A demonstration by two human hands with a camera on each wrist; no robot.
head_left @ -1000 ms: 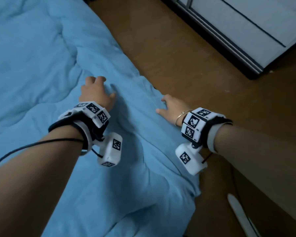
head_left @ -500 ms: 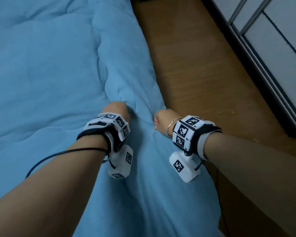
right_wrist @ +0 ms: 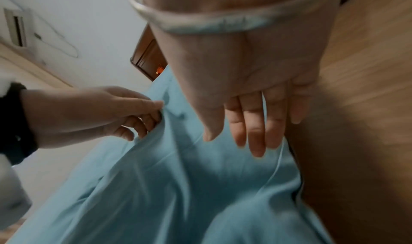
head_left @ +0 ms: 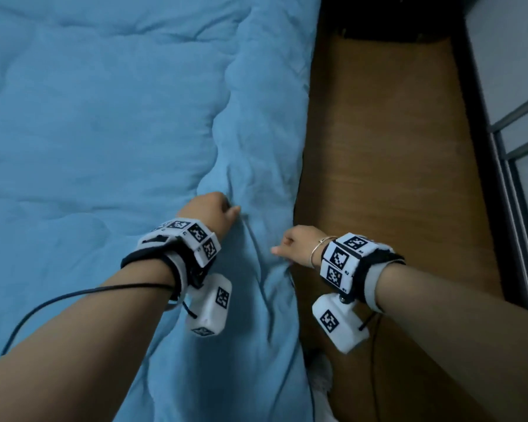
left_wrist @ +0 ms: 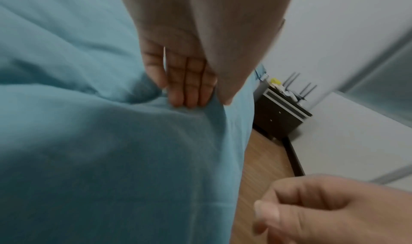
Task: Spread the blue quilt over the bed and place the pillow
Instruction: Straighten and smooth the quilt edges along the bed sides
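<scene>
The blue quilt (head_left: pixel 110 123) covers the bed, its side edge bunched along the floor (head_left: pixel 387 166). Our left hand (head_left: pixel 209 210) pinches a fold; right hand (head_left: pixel 296 243), fingers (right_wrist: pixel 256 133) loose, holds nothing. Tug outward evenly so ridges flatten. No pillow visible.

The right hand (head_left: pixel 296 246) has let go of the blue quilt (head_left: pixel 104 117) (fingers now loose).

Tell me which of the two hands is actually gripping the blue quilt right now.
The left hand: its curled fingers pinch a fold of the blue quilt. The right hand has straight, relaxed fingers over the quilt's edge and grips nothing.
</scene>
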